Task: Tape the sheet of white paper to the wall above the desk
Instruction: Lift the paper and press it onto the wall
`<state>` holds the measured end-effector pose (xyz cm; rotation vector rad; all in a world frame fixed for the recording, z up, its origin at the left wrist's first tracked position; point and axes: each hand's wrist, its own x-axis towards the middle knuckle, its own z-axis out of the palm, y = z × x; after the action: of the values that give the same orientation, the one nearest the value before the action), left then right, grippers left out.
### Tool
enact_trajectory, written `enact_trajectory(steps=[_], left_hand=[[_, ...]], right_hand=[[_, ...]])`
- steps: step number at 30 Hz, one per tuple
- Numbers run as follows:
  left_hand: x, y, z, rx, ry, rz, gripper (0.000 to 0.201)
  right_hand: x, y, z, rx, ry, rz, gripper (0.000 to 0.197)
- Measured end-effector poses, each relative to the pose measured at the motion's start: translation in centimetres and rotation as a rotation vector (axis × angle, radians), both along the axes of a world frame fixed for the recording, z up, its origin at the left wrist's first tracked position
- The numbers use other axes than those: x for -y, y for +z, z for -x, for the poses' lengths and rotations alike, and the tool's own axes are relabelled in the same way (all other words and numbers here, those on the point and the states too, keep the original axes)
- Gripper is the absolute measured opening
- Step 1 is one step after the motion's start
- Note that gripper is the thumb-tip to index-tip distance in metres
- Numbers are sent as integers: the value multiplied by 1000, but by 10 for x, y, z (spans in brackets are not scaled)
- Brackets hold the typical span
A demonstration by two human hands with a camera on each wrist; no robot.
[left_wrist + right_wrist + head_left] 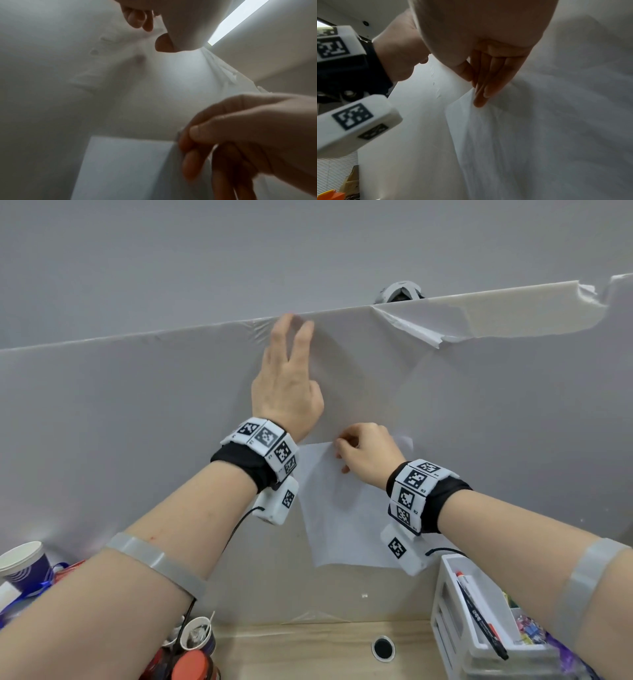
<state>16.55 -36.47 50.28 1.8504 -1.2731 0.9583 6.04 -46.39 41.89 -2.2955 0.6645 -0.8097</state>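
The sheet of white paper [337, 508] lies flat against the grey panel [137, 412] that rises behind the worktop [308, 648], its long axis running up and down and leaning slightly, the top edge near the middle of the panel and the bottom edge well above the worktop. The right hand [368, 455] is at the sheet's top edge, its fingers [485, 86] bunched narrow and pressed on the paper there; whether a piece of tape sits under them cannot be told. The left hand [286, 385] is higher up, apart from the sheet, its fingers [301, 344] straight and spread a little, reaching to the panel's upper edge, where clear film is wrinkled and peeling. Bare panel lies open on both sides of the sheet. Below, paper cups [24, 566] crowd the left of the worktop, and a white organiser [455, 611] holding a pen [481, 618] stands at the right, just below the sheet's lower right corner.
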Motion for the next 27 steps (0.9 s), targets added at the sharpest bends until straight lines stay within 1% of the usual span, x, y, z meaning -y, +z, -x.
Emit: enact_trajectory(steps=[2, 4, 6, 11, 17, 22, 25, 27], left_hand=[[2, 10, 2, -20, 4, -16, 81], [4, 18, 3, -62, 7, -29, 83], [5, 23, 4, -87, 20, -29, 81], [6, 25, 4, -60, 15, -13, 68], [4, 25, -2, -29, -10, -19, 69], [3, 23, 1, -45, -18, -12, 71], [1, 24, 1, -44, -17, -21, 71], [-1, 25, 1, -39, -12, -33, 72]], right_hand=[[2, -1, 1, 17, -4, 2, 23], [3, -2, 1, 25, -4, -3, 23], [5, -2, 1, 31, -9, -11, 23], [9, -1, 3, 34, -15, -16, 25], [19, -3, 8, 105, -122, -65, 24], [6, -2, 3, 54, -12, -63, 24], [2, 0, -7, 40, 11, -74, 24], [3, 3, -11, 72, 3, -85, 24]])
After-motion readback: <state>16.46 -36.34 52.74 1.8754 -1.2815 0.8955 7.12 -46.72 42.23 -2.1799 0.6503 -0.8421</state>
